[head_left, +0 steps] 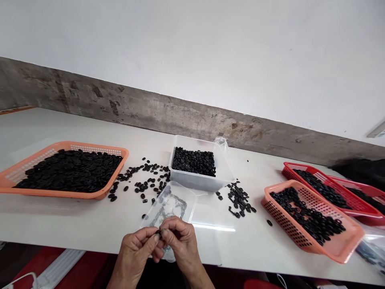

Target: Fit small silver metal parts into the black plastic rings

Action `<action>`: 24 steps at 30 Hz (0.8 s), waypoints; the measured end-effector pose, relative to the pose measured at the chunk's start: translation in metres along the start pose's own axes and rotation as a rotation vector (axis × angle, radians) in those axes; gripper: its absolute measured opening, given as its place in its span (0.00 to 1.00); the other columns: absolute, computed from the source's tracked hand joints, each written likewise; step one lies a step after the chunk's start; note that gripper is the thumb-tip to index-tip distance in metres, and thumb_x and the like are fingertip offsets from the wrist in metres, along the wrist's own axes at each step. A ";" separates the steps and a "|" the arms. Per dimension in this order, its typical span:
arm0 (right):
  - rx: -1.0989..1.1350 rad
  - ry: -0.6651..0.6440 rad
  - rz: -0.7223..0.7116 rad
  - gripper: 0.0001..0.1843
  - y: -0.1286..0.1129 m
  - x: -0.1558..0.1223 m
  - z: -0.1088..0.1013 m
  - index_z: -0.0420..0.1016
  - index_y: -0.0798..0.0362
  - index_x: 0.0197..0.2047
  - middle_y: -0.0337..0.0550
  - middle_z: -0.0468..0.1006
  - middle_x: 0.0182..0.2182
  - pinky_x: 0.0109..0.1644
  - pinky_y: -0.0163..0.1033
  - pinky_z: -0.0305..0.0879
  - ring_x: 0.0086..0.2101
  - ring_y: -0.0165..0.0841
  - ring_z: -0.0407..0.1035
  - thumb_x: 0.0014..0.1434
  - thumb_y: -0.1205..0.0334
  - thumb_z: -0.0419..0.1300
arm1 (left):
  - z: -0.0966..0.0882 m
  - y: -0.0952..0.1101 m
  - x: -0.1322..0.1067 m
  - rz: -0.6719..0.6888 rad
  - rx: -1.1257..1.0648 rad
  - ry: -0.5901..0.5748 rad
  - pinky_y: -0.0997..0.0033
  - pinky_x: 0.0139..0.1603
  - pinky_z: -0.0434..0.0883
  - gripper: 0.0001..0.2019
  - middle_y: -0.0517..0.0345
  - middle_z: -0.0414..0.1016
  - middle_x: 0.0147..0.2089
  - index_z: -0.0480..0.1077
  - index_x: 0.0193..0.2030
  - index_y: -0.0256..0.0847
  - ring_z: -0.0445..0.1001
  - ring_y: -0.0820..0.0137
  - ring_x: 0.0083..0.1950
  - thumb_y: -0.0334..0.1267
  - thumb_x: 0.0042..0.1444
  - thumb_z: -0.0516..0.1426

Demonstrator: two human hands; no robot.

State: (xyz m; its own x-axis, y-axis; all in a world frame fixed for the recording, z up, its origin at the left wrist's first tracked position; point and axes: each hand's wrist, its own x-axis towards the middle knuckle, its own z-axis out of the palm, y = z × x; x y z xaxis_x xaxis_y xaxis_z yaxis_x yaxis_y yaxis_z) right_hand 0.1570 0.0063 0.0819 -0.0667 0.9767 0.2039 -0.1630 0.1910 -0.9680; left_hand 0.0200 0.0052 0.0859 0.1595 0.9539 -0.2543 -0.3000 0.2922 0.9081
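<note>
Close to the table's front edge, my left hand (136, 249) and my right hand (182, 244) meet fingertip to fingertip. Both are closed in a pinch on a small black part (158, 232), mostly hidden by the fingers. Just beyond them lies a shallow clear plastic tray (191, 197) with small silvery pieces (177, 204) inside. Behind it stands a white translucent bin (195, 182) holding a heap of black parts (192, 160). Loose black oval pieces (152, 182) are scattered left of the bin, and a pile of black parts (239, 198) lies to its right.
An orange basket (124, 154) of black oval pieces stands on the left. To the right are another orange basket (350, 245) and two red baskets (285, 170), also with black parts. A concrete strip (180, 110) and white wall (192, 52) bound the table's back.
</note>
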 end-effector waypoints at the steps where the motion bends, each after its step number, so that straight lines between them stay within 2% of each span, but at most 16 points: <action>1: -0.006 0.010 0.003 0.09 0.000 0.000 -0.001 0.78 0.54 0.29 0.40 0.72 0.26 0.28 0.33 0.65 0.22 0.26 0.66 0.57 0.58 0.63 | 0.000 0.000 0.000 0.001 -0.012 -0.015 0.72 0.23 0.69 0.15 0.54 0.77 0.19 0.82 0.31 0.37 0.70 0.69 0.20 0.47 0.42 0.67; 7: -0.027 0.007 -0.003 0.08 -0.002 -0.002 0.000 0.79 0.53 0.31 0.41 0.73 0.27 0.30 0.34 0.66 0.24 0.28 0.67 0.57 0.59 0.64 | -0.004 0.000 0.002 0.002 -0.047 -0.077 0.73 0.23 0.68 0.15 0.55 0.76 0.20 0.81 0.32 0.36 0.71 0.70 0.21 0.47 0.44 0.67; 13: 0.066 -0.023 0.074 0.08 0.000 -0.005 0.006 0.77 0.53 0.38 0.40 0.74 0.23 0.32 0.35 0.66 0.25 0.30 0.70 0.59 0.58 0.62 | -0.013 -0.006 0.001 0.012 -0.046 -0.113 0.76 0.23 0.66 0.12 0.59 0.75 0.20 0.79 0.30 0.37 0.69 0.74 0.21 0.45 0.51 0.63; 18: -0.060 -0.026 0.017 0.11 -0.005 -0.003 0.009 0.76 0.55 0.29 0.39 0.70 0.22 0.30 0.34 0.63 0.23 0.29 0.66 0.58 0.57 0.62 | -0.017 -0.006 -0.001 -0.001 -0.042 -0.153 0.77 0.22 0.65 0.12 0.58 0.75 0.22 0.79 0.28 0.37 0.69 0.75 0.21 0.44 0.52 0.62; 24: -0.283 -0.052 -0.108 0.11 -0.009 -0.006 0.011 0.76 0.54 0.28 0.40 0.72 0.23 0.33 0.35 0.62 0.25 0.31 0.66 0.61 0.60 0.59 | -0.018 -0.007 -0.001 -0.001 -0.020 -0.200 0.77 0.21 0.63 0.13 0.58 0.73 0.20 0.78 0.26 0.35 0.68 0.75 0.20 0.45 0.52 0.62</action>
State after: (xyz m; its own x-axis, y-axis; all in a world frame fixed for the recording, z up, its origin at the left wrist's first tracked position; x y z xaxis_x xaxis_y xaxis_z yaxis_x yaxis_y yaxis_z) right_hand 0.1483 -0.0020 0.0913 -0.1153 0.9443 0.3083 0.1079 0.3205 -0.9411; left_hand 0.0054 0.0031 0.0741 0.3430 0.9215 -0.1822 -0.3176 0.2963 0.9007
